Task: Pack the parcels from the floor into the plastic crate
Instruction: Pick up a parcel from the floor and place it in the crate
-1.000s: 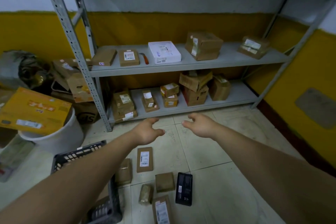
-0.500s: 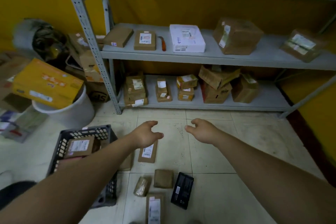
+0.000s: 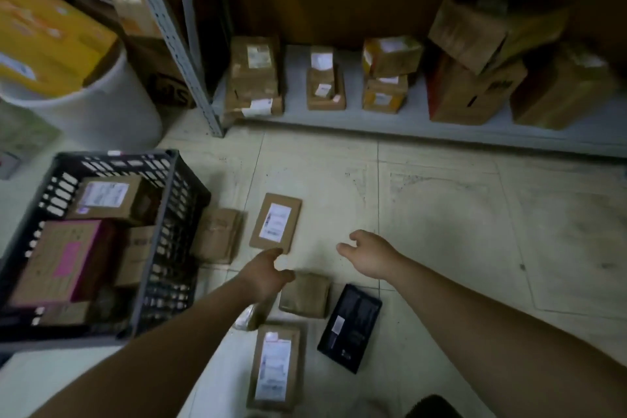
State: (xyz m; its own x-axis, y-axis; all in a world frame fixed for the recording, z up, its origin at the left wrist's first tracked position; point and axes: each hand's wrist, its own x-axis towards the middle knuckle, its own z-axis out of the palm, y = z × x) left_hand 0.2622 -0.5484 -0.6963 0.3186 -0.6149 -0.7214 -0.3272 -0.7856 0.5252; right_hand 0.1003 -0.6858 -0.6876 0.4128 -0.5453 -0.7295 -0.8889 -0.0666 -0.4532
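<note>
Parcels lie scattered on the tiled floor (image 3: 441, 214) in front of you: a flat labelled parcel (image 3: 275, 222), a plain brown parcel (image 3: 219, 236) just beside the crate, a small brown packet (image 3: 305, 293), a black box (image 3: 349, 327), a clear-wrapped packet (image 3: 252, 316) partly hidden under your left wrist, and a second labelled parcel (image 3: 274, 366) nearest to you. The black plastic crate (image 3: 115, 158) stands on the floor at your left and already contains several boxes, among them a labelled carton (image 3: 105, 195) and a pink-labelled box (image 3: 64, 258). Your left hand (image 3: 264, 276) is relaxed and holds nothing; its fingertips reach the near edge of the flat labelled parcel, though contact cannot be confirmed. Your right hand (image 3: 371, 254) is likewise loose and empty, above bare floor to the right of that parcel. Behind: the bottom shelf (image 3: 407, 125) carrying cartons, a white bucket (image 3: 101, 112), and a yellow box (image 3: 44, 44) resting on it.
</note>
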